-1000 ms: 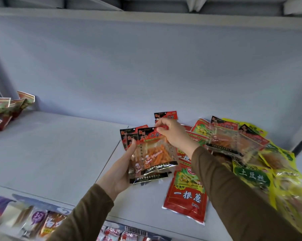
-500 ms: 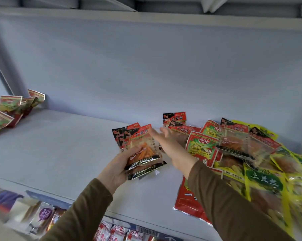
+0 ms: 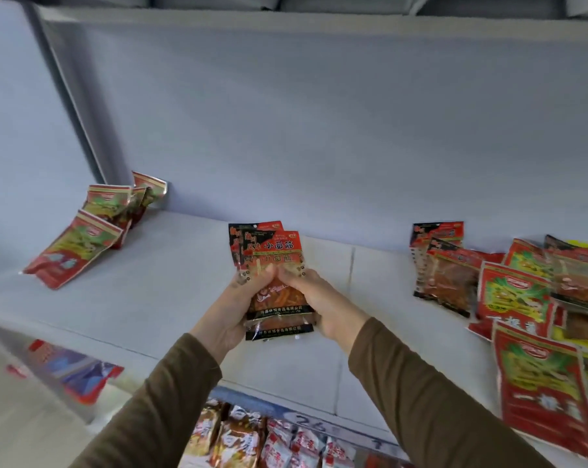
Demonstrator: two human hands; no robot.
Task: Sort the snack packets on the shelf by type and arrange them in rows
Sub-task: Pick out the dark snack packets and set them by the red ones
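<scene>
Stack of red-and-black packets [image 3: 275, 265] up in the middle, held upright above the grey shelf [image 3: 157, 292], at least 2 fanned one behind the other, clear windows showing orange strips. Left hand [image 3: 233, 310] curled round the stack's left edge, thumb pressed across the front; right hand [image 3: 314, 300] wrapped round the right edge, thumb on the front too, the 2 thumbs nearly touching. Both forearms in brown sleeves, rising from the bottom of the view and converging on the stack.

Out on the shelf: a small group of red-and-green packets [image 3: 93, 231] at the far left, leaning toward the corner, one lying flat in front. Off to the right, well apart from the hands, a mixed pile [image 3: 509, 292]: more red-and-black packets at its left edge, bigger red-and-green ones overlapping, yellow ones at the frame edge. Lower shelf below carrying a row of other packets [image 3: 269, 437], blurred.

Against half a second ago: right hand then open, fingers stretched toward the pile, left hand alone carrying the stack; now right hand back on the stack, gripping. Stack now further from the pile, over bare shelf. Left group sitting more into view, pile pushed toward the right edge
</scene>
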